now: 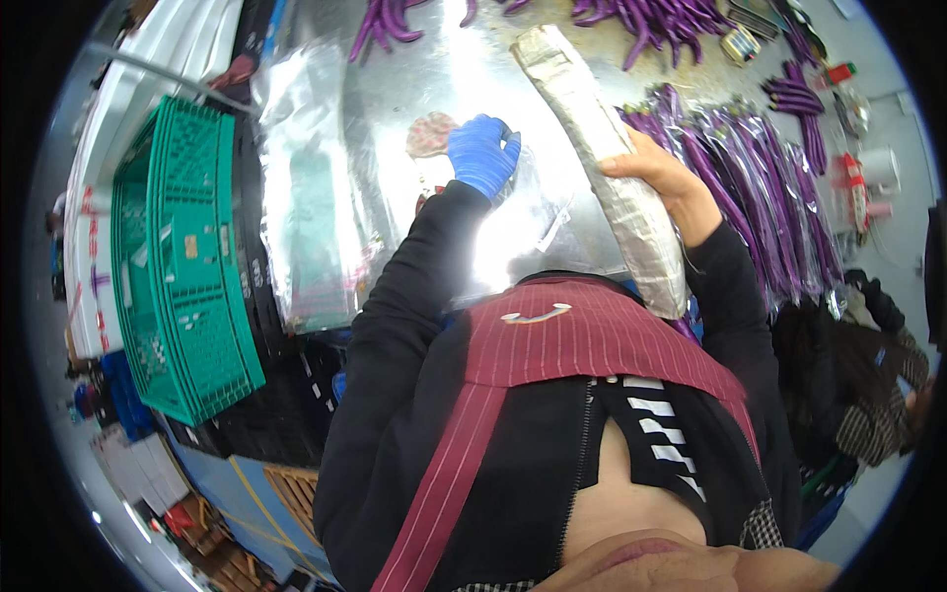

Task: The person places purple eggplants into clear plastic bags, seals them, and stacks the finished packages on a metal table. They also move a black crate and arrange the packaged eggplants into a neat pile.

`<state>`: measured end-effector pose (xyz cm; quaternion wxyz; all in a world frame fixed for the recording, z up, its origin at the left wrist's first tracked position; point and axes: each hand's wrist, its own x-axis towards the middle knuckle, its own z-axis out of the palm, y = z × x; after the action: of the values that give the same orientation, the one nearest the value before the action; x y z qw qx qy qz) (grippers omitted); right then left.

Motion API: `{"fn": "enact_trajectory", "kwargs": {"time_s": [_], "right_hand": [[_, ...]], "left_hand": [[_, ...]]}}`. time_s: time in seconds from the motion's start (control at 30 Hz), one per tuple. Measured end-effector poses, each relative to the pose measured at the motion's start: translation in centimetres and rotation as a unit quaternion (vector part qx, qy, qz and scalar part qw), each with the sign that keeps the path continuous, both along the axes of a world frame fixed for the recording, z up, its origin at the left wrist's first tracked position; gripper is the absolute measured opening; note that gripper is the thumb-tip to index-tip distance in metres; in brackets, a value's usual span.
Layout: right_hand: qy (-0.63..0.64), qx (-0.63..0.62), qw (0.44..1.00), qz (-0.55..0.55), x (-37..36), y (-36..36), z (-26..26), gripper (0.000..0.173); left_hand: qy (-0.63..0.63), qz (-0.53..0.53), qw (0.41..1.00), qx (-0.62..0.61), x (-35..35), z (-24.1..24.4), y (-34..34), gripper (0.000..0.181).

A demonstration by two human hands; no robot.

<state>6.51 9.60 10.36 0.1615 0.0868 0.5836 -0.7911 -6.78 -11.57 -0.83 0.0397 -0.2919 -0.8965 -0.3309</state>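
My left hand [482, 154], in a blue knit glove, is over the shiny metal table with its fingers curled. Whether it pinches anything is hidden. Beside its fingertips lies a round patterned pad [429, 135], and clear plastic film [529, 196] spreads below the wrist. My bare right hand [662, 174] grips a long, flat bar wrapped in beige tape [603, 155]. The bar slants from the far side of the table down to my striped red apron [592, 325]. Right of that hand, long purple eggplants in clear bags [755, 192] lie side by side.
A stack of clear plastic bags [307, 200] is on the table's left, near green plastic crates [196, 259]. Loose eggplants [640, 22] lie along the far side, with an eggplant bundle [795, 103] at right. Another person's dark clothing [836, 362] shows at right.
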Motion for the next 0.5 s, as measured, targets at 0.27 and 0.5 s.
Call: {"fn": "enact_trajectory", "kwargs": {"time_s": [0.27, 0.5], "right_hand": [[-0.095, -0.068, 0.991, -0.062, 0.8, 3.3, -5.1, 0.066], [-0.145, -0.112, 0.980, -0.082, 1.1, 4.5, -9.3, 0.062]], "left_hand": [[0.055, -0.028, 0.997, -0.049, 1.9, -0.8, 4.4, 0.020], [0.124, -0.091, 0.982, 0.108, 2.0, -2.8, 3.1, 0.034]]}}
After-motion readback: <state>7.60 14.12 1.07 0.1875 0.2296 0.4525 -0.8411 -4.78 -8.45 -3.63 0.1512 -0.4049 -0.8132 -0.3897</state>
